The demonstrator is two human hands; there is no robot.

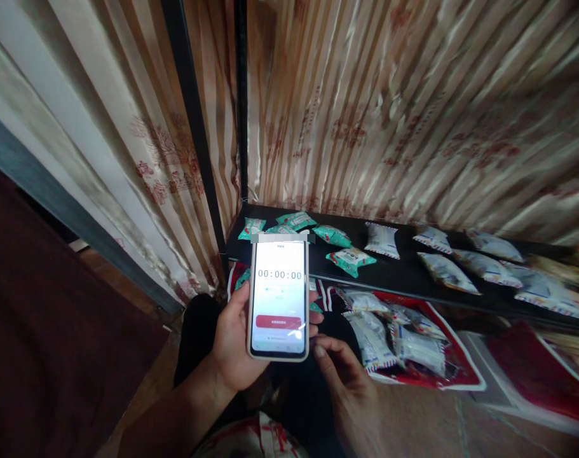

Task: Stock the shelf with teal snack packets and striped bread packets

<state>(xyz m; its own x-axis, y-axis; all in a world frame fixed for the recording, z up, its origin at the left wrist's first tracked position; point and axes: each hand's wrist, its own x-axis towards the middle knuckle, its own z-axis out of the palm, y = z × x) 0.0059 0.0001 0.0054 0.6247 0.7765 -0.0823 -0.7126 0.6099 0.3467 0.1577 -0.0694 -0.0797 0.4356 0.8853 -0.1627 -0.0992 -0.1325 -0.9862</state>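
From a distance, I see the left hand (pixel 234 346) grip a phone (pixel 278 296); the right hand (pixel 349 375) curls just beside it, whether around anything I cannot tell. A loosened hold could drop the phone; swinging right could jostle nearby packets (pixel 417 350).

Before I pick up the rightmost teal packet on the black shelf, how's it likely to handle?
The teal packet looks puffed like a pillow, so it's probably light and squashy. Its plastic-looking surface might slide easily across the black shelf. Flattened ends should probably keep it from rolling.
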